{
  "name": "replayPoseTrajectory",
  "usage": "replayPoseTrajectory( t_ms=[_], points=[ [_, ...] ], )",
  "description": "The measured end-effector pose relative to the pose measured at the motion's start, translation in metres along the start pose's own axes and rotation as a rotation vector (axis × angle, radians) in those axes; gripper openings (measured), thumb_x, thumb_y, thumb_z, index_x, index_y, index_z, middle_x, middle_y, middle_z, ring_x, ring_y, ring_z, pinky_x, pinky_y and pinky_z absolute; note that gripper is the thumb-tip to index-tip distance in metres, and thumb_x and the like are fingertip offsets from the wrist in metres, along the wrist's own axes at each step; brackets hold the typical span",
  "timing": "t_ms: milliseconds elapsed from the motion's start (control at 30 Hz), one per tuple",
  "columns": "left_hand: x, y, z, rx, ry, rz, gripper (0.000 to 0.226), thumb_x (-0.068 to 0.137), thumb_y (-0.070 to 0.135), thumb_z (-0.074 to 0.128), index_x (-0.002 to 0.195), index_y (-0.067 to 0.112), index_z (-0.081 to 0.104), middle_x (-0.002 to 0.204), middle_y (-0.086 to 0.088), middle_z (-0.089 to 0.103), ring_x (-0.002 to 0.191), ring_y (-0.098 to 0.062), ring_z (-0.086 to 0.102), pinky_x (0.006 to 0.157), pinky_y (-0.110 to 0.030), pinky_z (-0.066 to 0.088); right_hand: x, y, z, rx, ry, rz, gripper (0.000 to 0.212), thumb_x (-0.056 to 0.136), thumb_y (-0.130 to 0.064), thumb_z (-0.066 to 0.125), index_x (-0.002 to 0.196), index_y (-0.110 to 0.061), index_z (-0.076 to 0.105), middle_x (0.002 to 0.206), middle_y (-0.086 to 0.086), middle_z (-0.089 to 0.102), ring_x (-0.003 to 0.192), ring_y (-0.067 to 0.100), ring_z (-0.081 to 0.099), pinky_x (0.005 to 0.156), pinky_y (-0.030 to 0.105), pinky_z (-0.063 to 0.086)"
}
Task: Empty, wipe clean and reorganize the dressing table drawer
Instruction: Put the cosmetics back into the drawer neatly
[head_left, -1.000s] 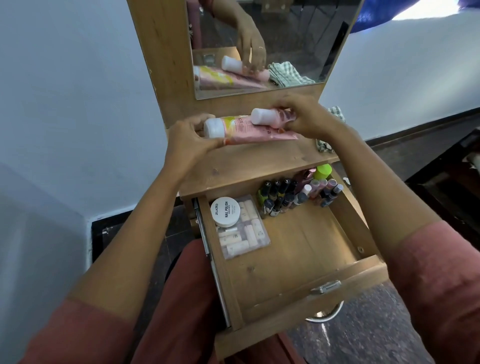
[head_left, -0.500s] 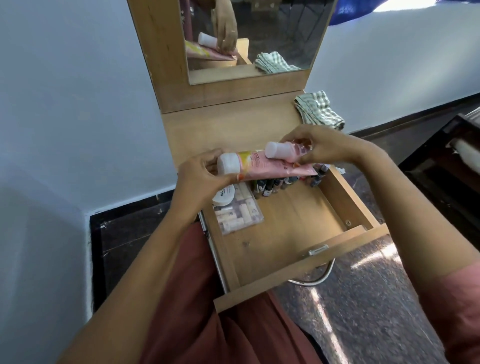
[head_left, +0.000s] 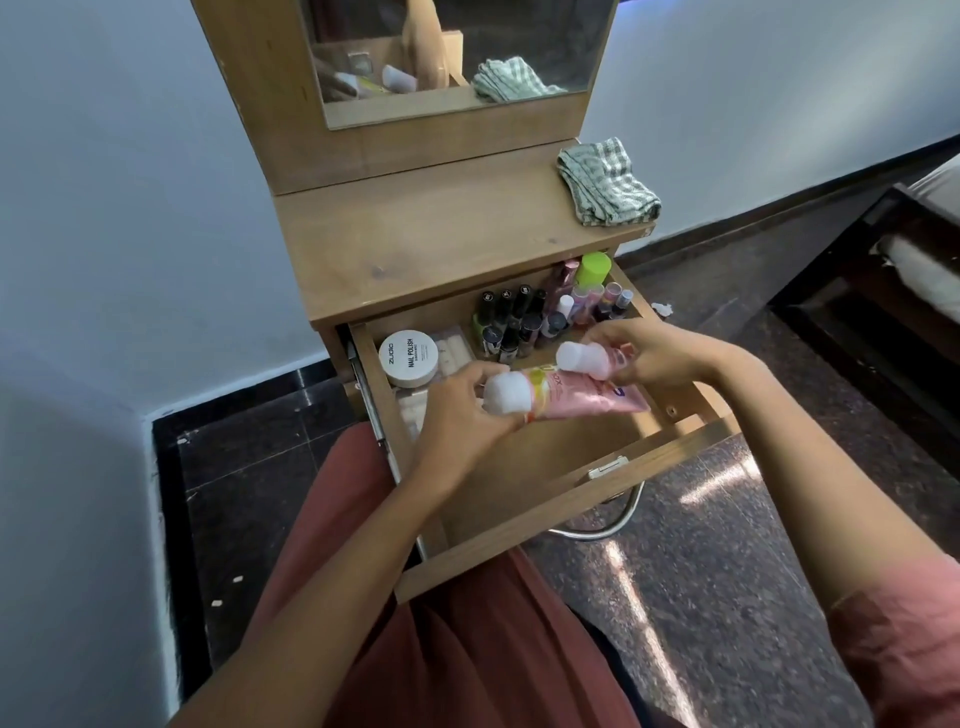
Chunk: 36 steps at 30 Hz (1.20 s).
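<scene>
Head view: dark stone floor (head_left: 727, 545), then the open drawer (head_left: 571, 512) jutting from a wooden desk (head_left: 415, 244), with a cloth (head_left: 608, 182) on it below a mirror (head_left: 457, 52). Over the drawer, the left hand (head_left: 457, 415) grips a pink tube (head_left: 587, 400); the right hand (head_left: 660, 356) grips a smaller tube (head_left: 584, 358).

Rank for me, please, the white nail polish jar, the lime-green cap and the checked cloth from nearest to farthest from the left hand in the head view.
From the left hand:
1. the white nail polish jar, just left of it in the drawer.
2. the lime-green cap, at the drawer's back right corner.
3. the checked cloth, up on the tabletop, right side.
</scene>
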<state>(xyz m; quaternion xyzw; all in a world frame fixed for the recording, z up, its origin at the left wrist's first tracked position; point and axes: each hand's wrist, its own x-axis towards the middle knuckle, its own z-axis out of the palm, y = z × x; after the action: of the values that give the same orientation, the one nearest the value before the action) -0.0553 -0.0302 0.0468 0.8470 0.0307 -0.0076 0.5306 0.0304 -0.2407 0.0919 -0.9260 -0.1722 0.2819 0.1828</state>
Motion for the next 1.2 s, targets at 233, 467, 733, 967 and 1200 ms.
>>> replayPoseTrajectory(
  t_ms=[233,467,733,967,1200],
  points=[
    [0.006,-0.007,0.025,0.021,-0.124,-0.021,0.043,0.064,0.006,0.078,0.103,0.003,0.06,0.104,-0.008,0.066,0.091,-0.018,0.061,0.079,-0.03,0.051,0.0,0.02,0.017,-0.092,-0.014,0.091,0.049,0.081,-0.005,0.059,0.127,-0.015,0.046,0.126,0.009,0.053,0.114,0.025,0.049,0.096,0.036,0.04],
    [0.009,-0.012,0.034,0.058,-0.243,-0.033,0.036,0.067,0.008,0.076,0.096,0.002,0.056,0.092,-0.004,0.062,0.082,-0.015,0.056,0.059,-0.019,0.037,0.002,0.029,0.017,-0.113,-0.049,0.105,0.05,0.081,-0.006,0.06,0.127,-0.017,0.045,0.124,0.009,0.052,0.11,0.024,0.05,0.097,0.041,0.043],
    [0.008,-0.022,0.04,0.159,-0.344,-0.001,0.039,0.064,0.013,0.078,0.088,0.013,0.047,0.095,-0.006,0.06,0.084,-0.017,0.054,0.062,-0.023,0.037,0.002,0.027,0.019,-0.166,-0.065,0.121,0.053,0.081,-0.007,0.06,0.131,-0.015,0.042,0.126,0.011,0.051,0.113,0.027,0.049,0.097,0.039,0.041],
    [0.006,-0.031,0.043,0.214,-0.381,0.054,0.045,0.065,0.021,0.079,0.1,0.012,0.052,0.103,-0.003,0.054,0.086,-0.013,0.05,0.066,-0.024,0.037,0.003,0.027,0.022,-0.14,-0.06,0.127,0.053,0.08,-0.008,0.061,0.129,-0.015,0.043,0.123,0.01,0.052,0.108,0.024,0.049,0.09,0.034,0.041],
    [0.009,-0.027,0.041,0.191,-0.443,0.02,0.055,0.067,0.016,0.078,0.115,0.011,0.051,0.117,-0.005,0.055,0.099,-0.014,0.052,0.078,-0.024,0.041,0.005,0.025,0.026,-0.067,0.038,0.051,0.051,0.075,-0.006,0.067,0.123,-0.014,0.048,0.118,0.007,0.055,0.101,0.021,0.051,0.083,0.031,0.043]
  ],
)
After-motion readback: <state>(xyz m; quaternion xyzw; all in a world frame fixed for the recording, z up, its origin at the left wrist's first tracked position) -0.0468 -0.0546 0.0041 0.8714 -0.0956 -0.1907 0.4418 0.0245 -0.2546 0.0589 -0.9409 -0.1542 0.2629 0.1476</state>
